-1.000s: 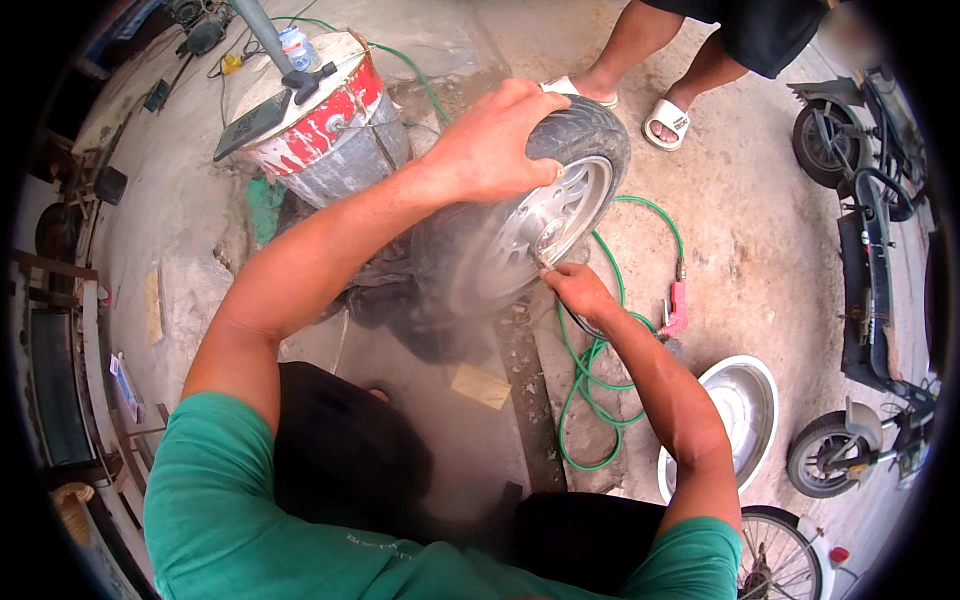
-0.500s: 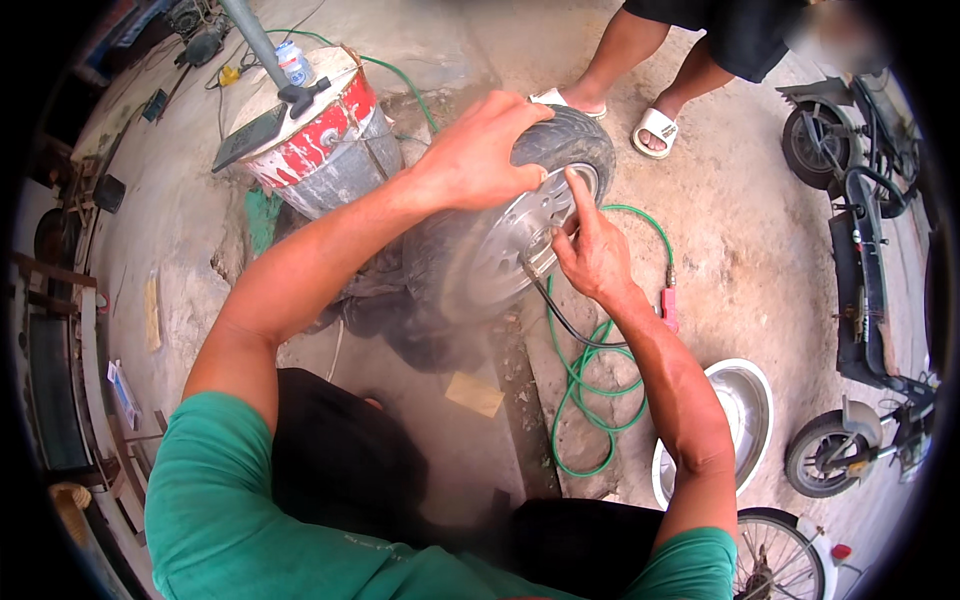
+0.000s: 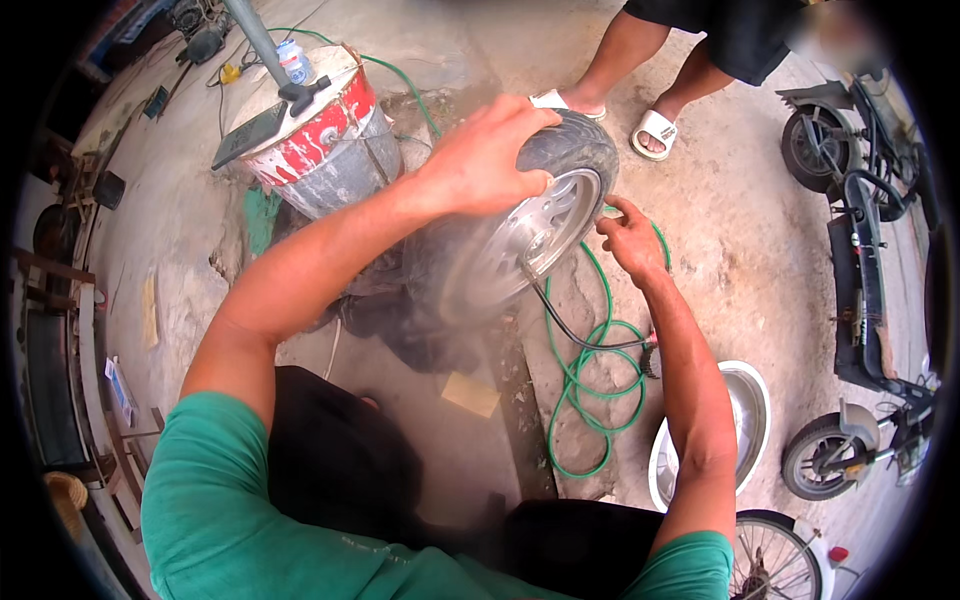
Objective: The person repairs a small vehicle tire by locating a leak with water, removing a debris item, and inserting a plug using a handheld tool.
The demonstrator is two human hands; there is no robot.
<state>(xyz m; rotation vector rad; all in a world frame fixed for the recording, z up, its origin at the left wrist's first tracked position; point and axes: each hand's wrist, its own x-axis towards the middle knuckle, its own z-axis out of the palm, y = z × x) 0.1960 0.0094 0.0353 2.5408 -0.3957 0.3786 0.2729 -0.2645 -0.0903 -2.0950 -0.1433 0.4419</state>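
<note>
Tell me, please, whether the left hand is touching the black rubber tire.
Touching: in the head view, the left hand clasps the black rubber tire across its tread.

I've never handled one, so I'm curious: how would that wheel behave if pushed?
The wheel would probably roll, given its round shape. Its metal rim suggests it's fairly heavy. The grooved tyre likely feels grippy under the left hand.
</note>
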